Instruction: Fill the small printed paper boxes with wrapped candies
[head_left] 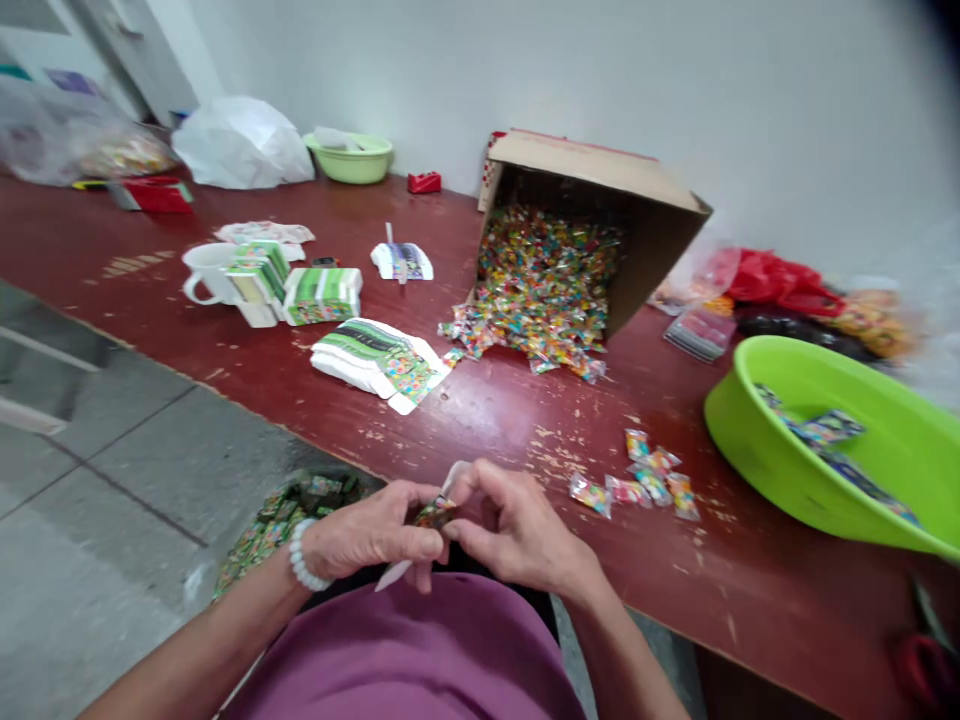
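Observation:
In front of my purple top, both hands hold a small printed carton (pixel 435 514) with pale flaps sticking out at its upper and lower ends. My left hand (pixel 375 530), with a beaded bracelet at the wrist, grips it from the left, thumb across the front. My right hand (pixel 517 525) pinches its right side near the upper flap; the fingers partly cover the carton. Beyond them on the table lies a stack of flat green-and-white cartons (pixel 375 360). Several wrapped candies (pixel 651 480) are loose to the right of my right hand.
A cardboard box (pixel 592 165) on its side spills wrapped candies (pixel 544 280) onto the red table (pixel 487 430). A green basin (pixel 787 480) stands at right. Bundled cartons (pixel 322 295) lean by a white mug (pixel 206 275). Below the table edge is a heap of green packets (pixel 262 540).

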